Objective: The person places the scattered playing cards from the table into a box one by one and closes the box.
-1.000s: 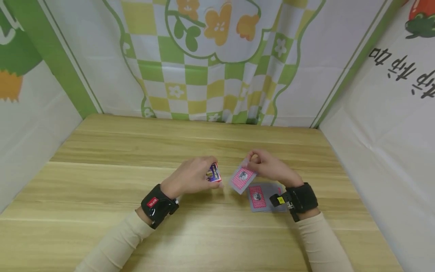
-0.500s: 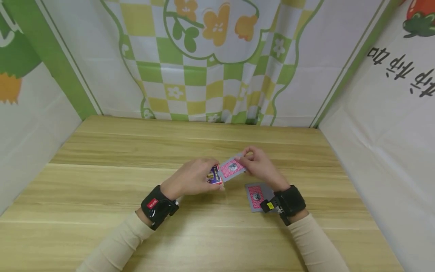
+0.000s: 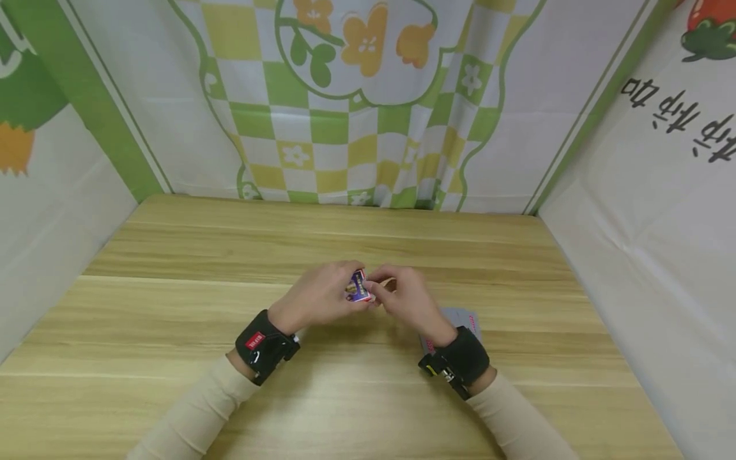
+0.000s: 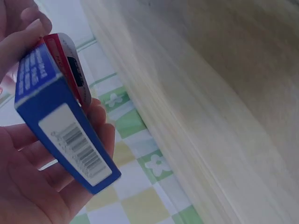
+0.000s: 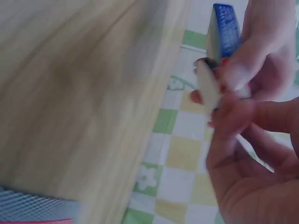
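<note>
My left hand [image 3: 310,295] grips a small blue playing card box [image 3: 357,286], thumb and fingers on opposite sides. The left wrist view shows the box's narrow end with a white barcode label [image 4: 74,144], and a red and white flap [image 4: 72,70] standing out beside it. My right hand [image 3: 407,299] meets the box at its right end. In the right wrist view its thumb and fingertip pinch the lower edge of a pale flap [image 5: 208,86], right against my left thumb. The card held earlier is hidden from view.
Grey-edged playing cards [image 3: 462,318] with red patterned backs lie on the wooden table [image 3: 230,243], partly under my right wrist. A checked curtain [image 3: 333,150] hangs behind the table's far edge, with white cloth walls at both sides.
My right hand has moved left to the box, carrying a red-backed card to the box's right end; that card is now out of sight. My left hand has stayed nearly in place.
</note>
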### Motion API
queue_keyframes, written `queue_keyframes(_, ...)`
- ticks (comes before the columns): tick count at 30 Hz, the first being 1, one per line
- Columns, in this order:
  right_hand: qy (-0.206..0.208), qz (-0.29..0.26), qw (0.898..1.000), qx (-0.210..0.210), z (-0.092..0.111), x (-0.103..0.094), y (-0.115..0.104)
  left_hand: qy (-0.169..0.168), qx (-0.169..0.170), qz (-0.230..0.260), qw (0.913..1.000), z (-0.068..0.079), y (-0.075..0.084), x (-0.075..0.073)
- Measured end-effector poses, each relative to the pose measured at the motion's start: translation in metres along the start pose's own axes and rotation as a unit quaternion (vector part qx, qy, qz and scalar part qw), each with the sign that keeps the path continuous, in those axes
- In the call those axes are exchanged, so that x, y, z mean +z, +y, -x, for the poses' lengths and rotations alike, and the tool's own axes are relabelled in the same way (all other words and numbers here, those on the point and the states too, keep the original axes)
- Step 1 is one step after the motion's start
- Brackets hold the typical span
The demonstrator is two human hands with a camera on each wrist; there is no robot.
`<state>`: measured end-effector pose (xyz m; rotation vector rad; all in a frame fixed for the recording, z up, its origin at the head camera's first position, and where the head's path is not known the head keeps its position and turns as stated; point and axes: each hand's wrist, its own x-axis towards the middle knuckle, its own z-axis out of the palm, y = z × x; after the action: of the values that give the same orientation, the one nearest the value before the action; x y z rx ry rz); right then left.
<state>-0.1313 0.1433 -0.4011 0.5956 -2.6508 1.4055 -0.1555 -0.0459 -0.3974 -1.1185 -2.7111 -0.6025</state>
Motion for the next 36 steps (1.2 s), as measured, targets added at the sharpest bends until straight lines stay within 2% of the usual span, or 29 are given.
queue_keyframes(2, -0.010, 0.041, 0.999, -0.028, 0.001, 0.000, -0.004, 0.002, -0.004, -0.008, 1.0000, 0.000, -0.002, -0.001)
queue_keyframes(4, -0.029, 0.052, 0.997, -0.043, 0.001, -0.005, -0.006, 0.000, -0.008, -0.009, 0.9999, 0.000, -0.003, -0.002)
queue_keyframes(9, -0.093, 0.028, 0.995, -0.030, -0.001, -0.032, 0.004, -0.018, -0.023, -0.005, 0.9996, -0.002, -0.001, -0.003)
queue_keyframes(13, -0.162, 0.074, 0.984, -0.021, -0.001, -0.058, 0.018, -0.028, -0.041, -0.004, 0.9988, -0.002, 0.002, -0.004)
queue_keyframes(16, -0.215, 0.128, 0.968, 0.006, 0.002, -0.072, 0.029, -0.034, -0.047, -0.006, 0.9983, -0.002, 0.003, -0.004)
queue_keyframes(21, -0.283, 0.250, 0.918, 0.118, 0.011, -0.078, 0.039, -0.044, -0.050, -0.006, 0.9978, -0.001, 0.004, -0.004)
queue_keyframes(22, -0.291, 0.264, 0.911, 0.129, 0.012, -0.077, 0.041, -0.045, -0.050, -0.006, 0.9977, -0.001, 0.004, -0.003)
queue_keyframes(23, -0.294, 0.268, 0.907, 0.137, 0.013, -0.075, 0.042, -0.045, -0.050, -0.005, 0.9977, -0.001, 0.004, -0.003)
queue_keyframes(28, -0.273, 0.257, 0.919, 0.124, 0.012, -0.070, 0.046, -0.045, -0.047, 0.000, 0.9979, -0.001, 0.004, -0.001)
queue_keyframes(33, -0.243, 0.257, 0.930, 0.097, 0.008, -0.072, 0.045, -0.041, -0.040, -0.002, 0.9983, -0.001, 0.003, 0.001)
queue_keyframes(36, -0.240, 0.227, 0.941, 0.074, 0.007, -0.077, 0.043, -0.040, -0.038, -0.001, 0.9985, -0.001, 0.003, 0.001)
